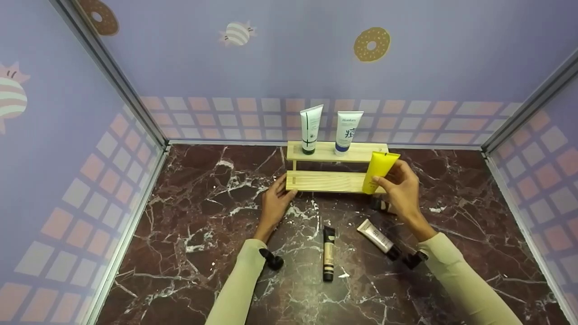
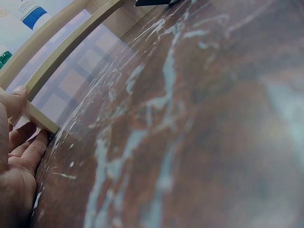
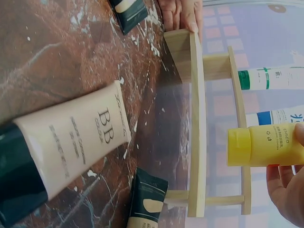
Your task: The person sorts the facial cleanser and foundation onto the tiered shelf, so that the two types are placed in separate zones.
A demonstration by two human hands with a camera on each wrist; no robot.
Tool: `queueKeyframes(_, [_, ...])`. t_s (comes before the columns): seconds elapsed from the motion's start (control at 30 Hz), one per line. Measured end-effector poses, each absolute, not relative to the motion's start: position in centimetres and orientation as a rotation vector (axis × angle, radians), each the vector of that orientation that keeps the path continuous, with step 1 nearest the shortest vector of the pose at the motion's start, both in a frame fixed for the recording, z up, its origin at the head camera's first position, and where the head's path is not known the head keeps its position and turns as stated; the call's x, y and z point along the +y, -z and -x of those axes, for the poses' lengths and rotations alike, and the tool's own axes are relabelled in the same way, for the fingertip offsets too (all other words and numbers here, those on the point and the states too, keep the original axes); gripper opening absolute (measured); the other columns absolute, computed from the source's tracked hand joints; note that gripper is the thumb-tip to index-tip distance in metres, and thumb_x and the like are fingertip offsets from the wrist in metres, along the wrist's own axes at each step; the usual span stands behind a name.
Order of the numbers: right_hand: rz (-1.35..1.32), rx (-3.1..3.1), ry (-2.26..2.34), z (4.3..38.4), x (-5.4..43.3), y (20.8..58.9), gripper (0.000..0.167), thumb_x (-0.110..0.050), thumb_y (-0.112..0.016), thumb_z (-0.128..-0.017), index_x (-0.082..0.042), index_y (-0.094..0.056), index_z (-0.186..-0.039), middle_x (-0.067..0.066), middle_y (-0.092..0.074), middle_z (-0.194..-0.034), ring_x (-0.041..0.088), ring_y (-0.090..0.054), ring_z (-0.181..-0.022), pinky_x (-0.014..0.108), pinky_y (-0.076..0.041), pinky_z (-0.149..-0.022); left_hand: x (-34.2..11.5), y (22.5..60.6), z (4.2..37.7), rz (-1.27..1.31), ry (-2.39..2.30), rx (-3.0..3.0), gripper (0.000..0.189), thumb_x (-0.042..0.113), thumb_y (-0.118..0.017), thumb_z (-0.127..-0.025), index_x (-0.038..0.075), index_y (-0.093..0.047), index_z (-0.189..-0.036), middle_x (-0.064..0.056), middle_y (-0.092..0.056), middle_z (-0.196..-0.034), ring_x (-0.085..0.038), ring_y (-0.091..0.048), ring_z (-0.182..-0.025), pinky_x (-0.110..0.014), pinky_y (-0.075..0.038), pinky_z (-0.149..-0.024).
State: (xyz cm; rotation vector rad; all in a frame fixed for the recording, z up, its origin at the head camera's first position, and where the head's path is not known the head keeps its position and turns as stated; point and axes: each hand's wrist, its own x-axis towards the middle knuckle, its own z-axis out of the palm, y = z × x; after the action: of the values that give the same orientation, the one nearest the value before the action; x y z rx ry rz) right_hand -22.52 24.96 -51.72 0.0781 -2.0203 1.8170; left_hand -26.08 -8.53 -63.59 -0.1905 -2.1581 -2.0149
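At left, the left hand point(image 1: 274, 203) grips the end of a pale two-step wooden rack point(image 1: 327, 181). A green-capped white tube point(image 1: 311, 128) and blue-capped white tube point(image 1: 348, 128) stand on top. Near the right end, the right hand point(image 1: 403, 190) pinches a yellow tube point(image 1: 378, 171).

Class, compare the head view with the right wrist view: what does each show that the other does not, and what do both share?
Only the head view: the two pale sleeves and the candy drawings on the wall.
Only the right wrist view: clearly readable "BB" lettering on the pale tube.
Both: that tube, the wooden shelf, two white tubes, the left grip at the shelf's end and the right grip holding the yellow tube.
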Motion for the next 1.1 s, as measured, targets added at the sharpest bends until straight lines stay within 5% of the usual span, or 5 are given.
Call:
queueKeyframes(0.83, [-0.069, -1.997, -1.782, 23.5, 26.9, 49.9, 0.042, 0.019, -0.079, -0.089, 0.008, -0.066, -0.128, 0.002, -0.076, -0.113, 0.024, -0.073, -0.108, 0.029, -0.062, -0.098, -8.5, 63.5, 25.7, 0.218, 2.001, -2.178, 0.065, 0.013, -0.083, -0.101, 0.001, -0.057, -0.159, -0.026, -0.065, -0.149, -0.037, -0.064, -0.141, -0.052, -0.056, -0.112])
queueKeyframes(1.1, [-0.095, -2.019, -1.764, 24.4, 27.0, 49.3, 0.042, 0.018, -0.078, -0.091, 0.010, -0.066, -0.130, 0.009, -0.075, -0.117, 0.025, -0.073, -0.110, 0.031, -0.061, -0.100, -8.6, 63.6, 25.9, 0.205, 2.024, -2.156, 0.066, 0.013, -0.084, -0.101, -0.001, -0.057, -0.159, -0.028, -0.065, -0.149, -0.040, -0.064, -0.140, -0.054, -0.055, -0.113])
